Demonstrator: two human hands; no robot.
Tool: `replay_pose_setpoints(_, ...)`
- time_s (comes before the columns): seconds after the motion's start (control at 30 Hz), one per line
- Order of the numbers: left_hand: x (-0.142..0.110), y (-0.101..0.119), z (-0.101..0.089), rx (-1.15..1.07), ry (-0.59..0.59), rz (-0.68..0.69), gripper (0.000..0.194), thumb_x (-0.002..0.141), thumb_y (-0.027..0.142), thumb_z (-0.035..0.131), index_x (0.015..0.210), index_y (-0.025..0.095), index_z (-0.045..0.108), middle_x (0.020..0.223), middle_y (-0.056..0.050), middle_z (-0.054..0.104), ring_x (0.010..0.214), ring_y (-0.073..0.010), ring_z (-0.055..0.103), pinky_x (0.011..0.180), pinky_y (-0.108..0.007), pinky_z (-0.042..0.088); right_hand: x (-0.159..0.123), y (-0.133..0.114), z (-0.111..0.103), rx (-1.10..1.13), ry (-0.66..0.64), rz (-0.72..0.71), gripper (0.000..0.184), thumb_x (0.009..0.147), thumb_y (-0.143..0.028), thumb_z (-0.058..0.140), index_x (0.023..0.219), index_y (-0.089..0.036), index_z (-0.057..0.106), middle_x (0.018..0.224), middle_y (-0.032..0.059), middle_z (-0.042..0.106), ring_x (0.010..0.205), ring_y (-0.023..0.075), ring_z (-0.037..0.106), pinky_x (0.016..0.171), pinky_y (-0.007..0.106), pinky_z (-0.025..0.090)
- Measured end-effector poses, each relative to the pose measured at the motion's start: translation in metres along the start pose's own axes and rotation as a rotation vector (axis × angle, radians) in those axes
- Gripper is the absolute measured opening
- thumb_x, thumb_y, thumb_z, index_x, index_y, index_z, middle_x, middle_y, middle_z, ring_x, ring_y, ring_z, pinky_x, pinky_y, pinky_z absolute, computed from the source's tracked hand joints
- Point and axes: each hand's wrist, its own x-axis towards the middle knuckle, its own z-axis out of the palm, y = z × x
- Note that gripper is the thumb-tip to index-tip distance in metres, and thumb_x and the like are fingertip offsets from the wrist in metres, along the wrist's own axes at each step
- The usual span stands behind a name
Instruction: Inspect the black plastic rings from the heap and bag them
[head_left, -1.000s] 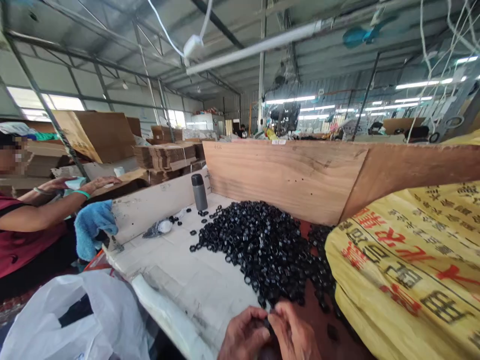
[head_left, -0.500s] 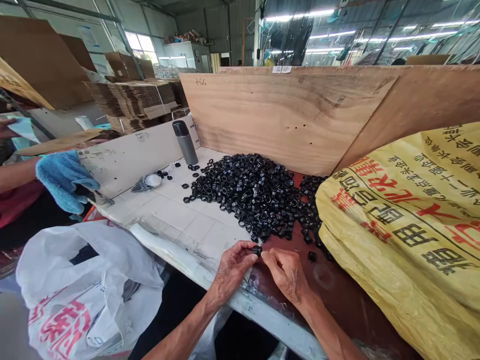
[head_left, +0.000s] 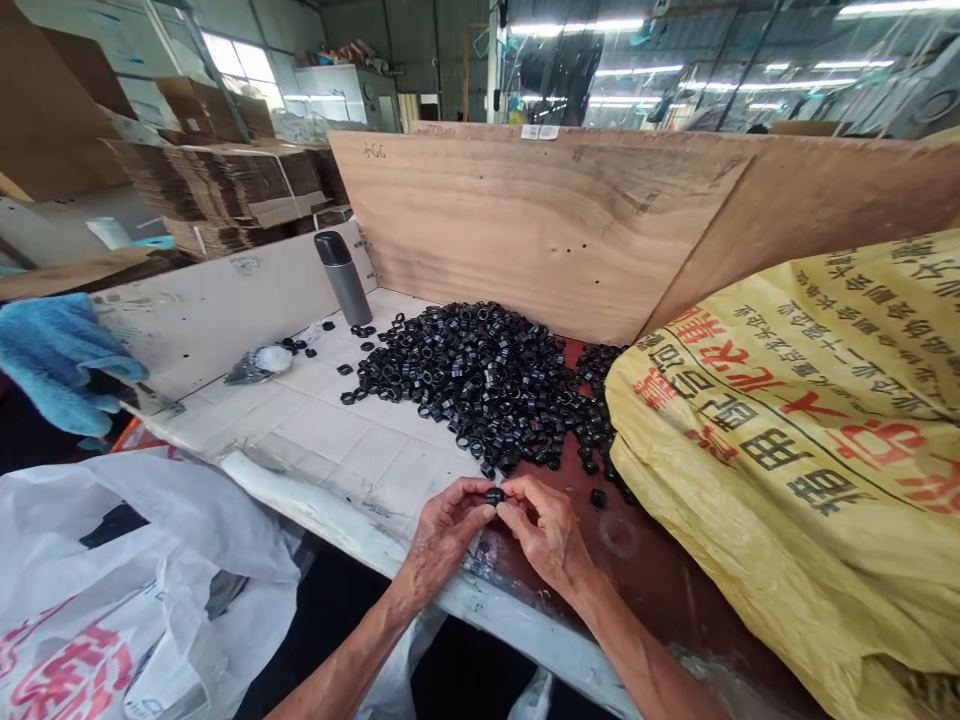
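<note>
Black ring [head_left: 494, 496] is pinched between the fingertips of the left hand [head_left: 446, 530] and right hand [head_left: 544, 530], held together above the bench edge [head_left: 525, 650]. Ring pile [head_left: 465, 375] lies just ahead, within easy reach; yellow sack [head_left: 750, 470] sits right of the right hand.

bright overhead tube lights [head_left: 577, 26], soft shadows, edges bowed wide-angle

Both hands' fingers [head_left: 517, 488] partly hide the small black ring [head_left: 493, 496].
</note>
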Motion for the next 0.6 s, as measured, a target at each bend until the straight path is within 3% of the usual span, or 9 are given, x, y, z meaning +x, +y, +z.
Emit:
replay_pose_setpoints(0.13,-0.003,-0.010,-0.002,0.397,0.017,0.253,0.022,0.093,0.025,0.059,0.114,0.022,0.064,0.108,-0.006,0.070,0.099,-0.0195,0.067,0.089,-0.031,0.054,-0.001,-0.001,0.005,0.316,-0.083,0.293,0.012,0.083,-0.030,0.063,0.087,-0.019,0.060,0.058,-0.0063,0.053,0.046,0.0102,0.048,0.049,0.023,0.037)
replay_pose_setpoints(0.2,-0.006,-0.013,-0.002,0.521,0.004,0.372,0.023,0.095,0.021,0.054,0.116,0.024,0.062,0.114,-0.006,0.068,0.105,-0.0197,0.065,0.092,-0.032,0.052,0.000,-0.001,0.006,0.416,-0.119,0.352,0.016,0.080,-0.033,0.064,0.085,-0.019,0.058,0.054,-0.0078,0.051,0.041,0.0089,0.042,0.047,0.023,0.034)
replay_pose_setpoints(0.27,-0.013,-0.010,-0.002,0.576,-0.009,0.396,0.023,0.096,0.020,0.052,0.117,0.024,0.060,0.114,-0.006,0.068,0.104,-0.0191,0.065,0.091,-0.032,0.052,0.001,-0.002,0.001,0.360,-0.156,0.365,0.019,0.081,-0.037,0.064,0.082,-0.019,0.059,0.055,-0.0065,0.052,0.041,0.0094,0.042,0.046,0.024,0.032)
replay_pose_setpoints(0.33,-0.024,0.001,-0.002,0.617,-0.052,0.305,0.021,0.096,0.021,0.052,0.115,0.024,0.059,0.106,-0.004,0.068,0.092,-0.0171,0.066,0.083,-0.029,0.053,0.001,-0.003,-0.013,0.093,-0.106,0.285,0.021,0.083,-0.039,0.063,0.079,-0.019,0.061,0.063,-0.0024,0.059,0.050,0.0126,0.051,0.052,0.025,0.037)
replay_pose_setpoints(0.43,-0.043,0.024,-0.003,0.731,-0.261,0.177,0.014,0.089,0.024,0.062,0.103,0.023,0.064,0.091,-0.001,0.067,0.082,-0.0171,0.063,0.075,-0.029,0.049,-0.003,0.001,-0.049,-0.533,0.131,0.151,0.017,0.082,-0.035,0.068,0.083,-0.018,0.063,0.082,0.0062,0.065,0.077,0.0219,0.062,0.070,0.031,0.043)
replay_pose_setpoints(0.5,-0.048,0.033,-0.003,0.792,-0.358,0.151,0.011,0.083,0.030,0.069,0.091,0.022,0.066,0.085,-0.001,0.066,0.081,-0.0188,0.062,0.072,-0.029,0.047,-0.007,0.009,-0.076,-0.851,0.174,0.226,0.019,0.077,-0.029,0.073,0.087,-0.016,0.065,0.092,0.0126,0.065,0.081,0.0267,0.064,0.069,0.033,0.042)
replay_pose_setpoints(0.53,-0.045,0.034,-0.002,0.806,-0.333,0.126,0.013,0.083,0.033,0.069,0.085,0.021,0.066,0.080,-0.001,0.065,0.078,-0.0187,0.062,0.070,-0.029,0.046,-0.009,0.013,-0.086,-0.942,0.156,0.261,0.019,0.075,-0.024,0.073,0.089,-0.014,0.065,0.095,0.0147,0.065,0.080,0.0270,0.064,0.067,0.033,0.042)
replay_pose_setpoints(0.6,-0.031,0.028,-0.001,0.810,-0.143,0.062,0.018,0.088,0.037,0.063,0.082,0.020,0.062,0.072,0.000,0.060,0.066,-0.0165,0.058,0.062,-0.028,0.045,-0.009,0.023,-0.097,-0.975,0.073,0.267,0.016,0.076,-0.013,0.068,0.091,-0.014,0.066,0.095,0.0138,0.065,0.077,0.0241,0.065,0.064,0.030,0.041)
